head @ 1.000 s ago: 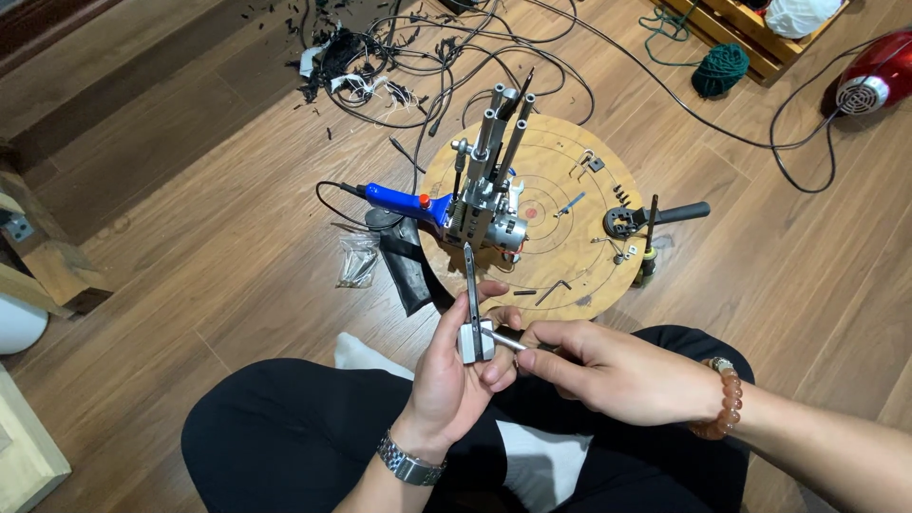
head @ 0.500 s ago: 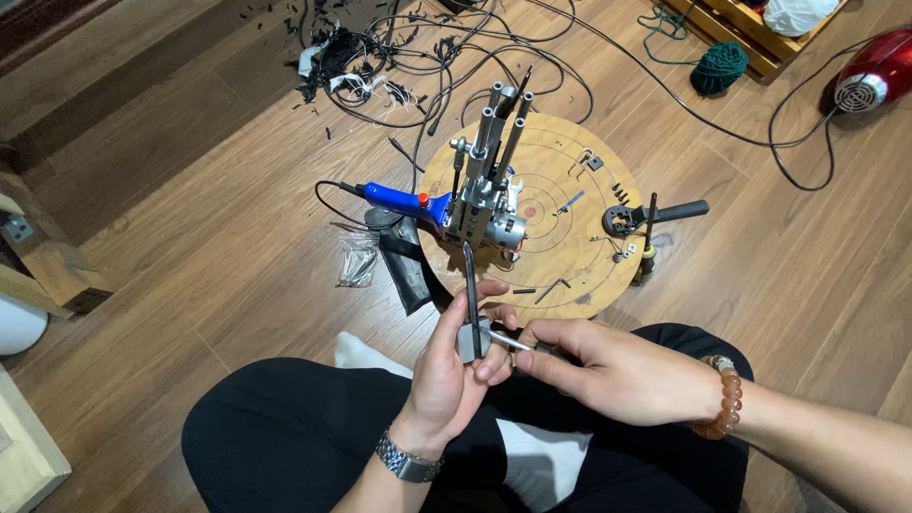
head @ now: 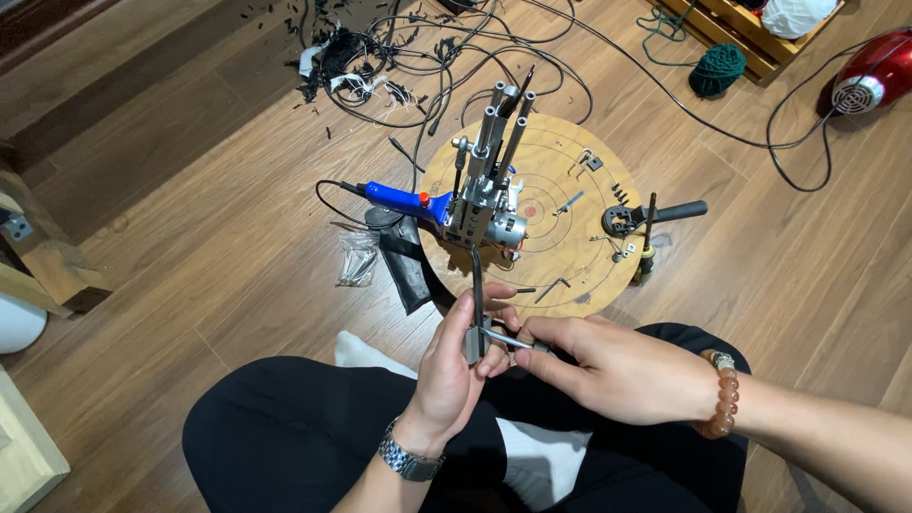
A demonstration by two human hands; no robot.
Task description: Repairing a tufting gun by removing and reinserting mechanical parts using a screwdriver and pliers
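Hands meet at mid-frame above the lap. Left hand (head: 454, 366) is closed around the lower end of a metal mechanism (head: 486, 204), which rises upright from the grip, its rods tilted away over the round wooden board (head: 551, 261) on the floor. Right hand (head: 608, 366) is closed, pinching a thin hex key (head: 508, 340) whose tip touches the mechanism's base block just beside the left thumb. Blue-handled tool (head: 399, 199) lies behind the mechanism.

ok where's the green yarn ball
The yarn ball lies on the floor at the top right of the head view, beside the wooden crate, left of the red appliance.
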